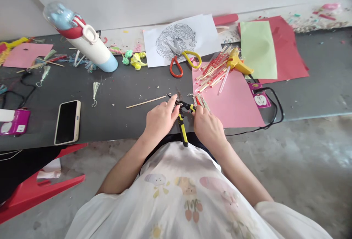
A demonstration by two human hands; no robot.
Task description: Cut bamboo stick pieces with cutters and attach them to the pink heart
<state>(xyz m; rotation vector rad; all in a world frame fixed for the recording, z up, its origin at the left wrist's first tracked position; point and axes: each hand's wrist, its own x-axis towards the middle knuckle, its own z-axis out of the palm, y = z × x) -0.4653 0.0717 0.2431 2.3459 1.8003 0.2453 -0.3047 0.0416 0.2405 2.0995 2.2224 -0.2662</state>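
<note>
A pair of pliers (181, 125) with black-and-yellow handles is held over the table's front edge, its handles spread wide apart. My left hand (160, 118) is closed at the pliers' head, index finger and thumb by the pivot and the dark jaws. My right hand (210, 124) is closed round the end of one handle, while the other handle points down towards my shirt. A thin wooden stick (145, 102) lies on the table left of the jaws, its right end close to the tip. A small tassel (202, 101) with a red part lies just beyond my right hand.
Red-and-yellow-handled scissors (178, 57) rest partly on a dragon drawing (165, 29). Right of them are a bundle of sticks (210, 72), a yellow glue gun (238, 62), pink paper (236, 107) and a power strip (260, 97). A phone (67, 122) and bottle (88, 46) are left.
</note>
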